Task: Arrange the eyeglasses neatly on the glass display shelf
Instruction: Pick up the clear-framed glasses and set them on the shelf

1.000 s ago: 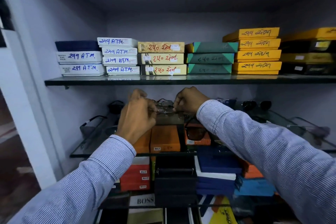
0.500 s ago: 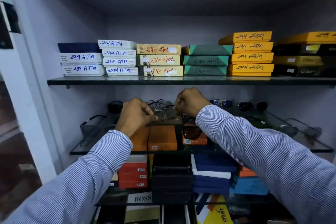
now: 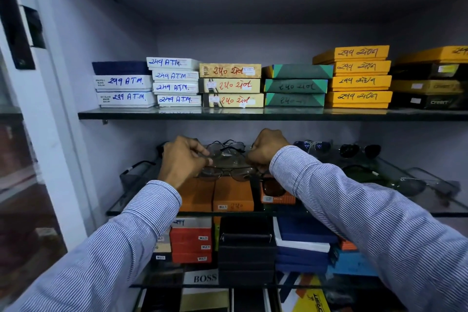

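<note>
On the middle glass shelf (image 3: 450, 208) I hold a thin-framed pair of eyeglasses (image 3: 228, 156) between both hands, just above the glass. My left hand (image 3: 183, 159) pinches its left end and my right hand (image 3: 266, 149) pinches its right end. Another thin-framed pair (image 3: 228, 171) lies on the glass just in front of it, and a wire pair (image 3: 228, 145) sits behind. Dark sunglasses (image 3: 359, 150) and a blue-lensed pair (image 3: 312, 145) stand at the back right. More pairs lie at the left (image 3: 136, 172) and far right (image 3: 415, 185).
The upper shelf (image 3: 253, 114) carries stacks of labelled white, cream, green and yellow boxes (image 3: 231, 85). Orange boxes (image 3: 233, 194) show through the glass, with red, black and blue boxes (image 3: 301, 240) on lower shelves. A white cabinet frame (image 3: 58, 134) stands at the left.
Both hands have shifted a little towards the back of the shelf with the eyeglasses between them. The camera view has tilted slightly.
</note>
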